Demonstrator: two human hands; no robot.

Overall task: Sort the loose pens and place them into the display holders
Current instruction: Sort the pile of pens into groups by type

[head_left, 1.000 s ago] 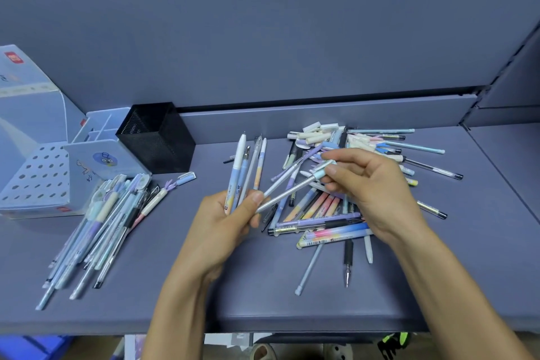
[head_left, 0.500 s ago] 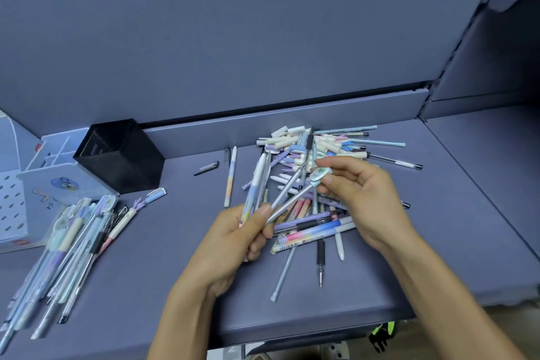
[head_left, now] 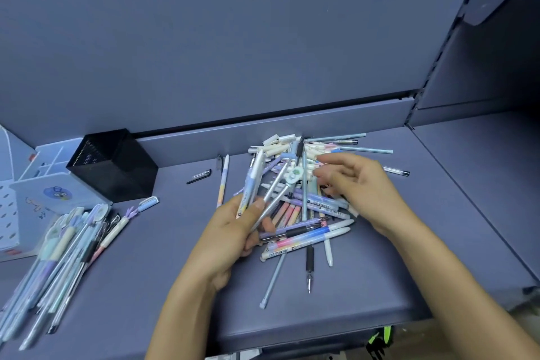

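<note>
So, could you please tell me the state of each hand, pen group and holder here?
left hand: grips a bundle of pens.
right hand: open, over the loose pile, holding nothing.
bundle of pens: held, fanned upward.
loose pile: jumbled on the shelf.
sorted pens: lying side by side, left.
black mesh holder: upright, no pens showing.
pale blue holder: upright, no pens showing.

Right hand (head_left: pixel 361 188): fingertips (head_left: pixel 324 159) smeared by motion, and the hand covers the far right part of the loose pile (head_left: pixel 306 213). Left hand (head_left: pixel 230 231): near ends of the held pens (head_left: pixel 257 184) are buried in the grip, so the count is uncertain. Barrel print and barcodes are too small to read. Sorted pens (head_left: pixel 58 257), near left, run off the left edge. White display holder (head_left: pixel 20 213) is cropped by the same edge. Interior of the black mesh holder (head_left: pixel 114 166) is not visible.
</note>
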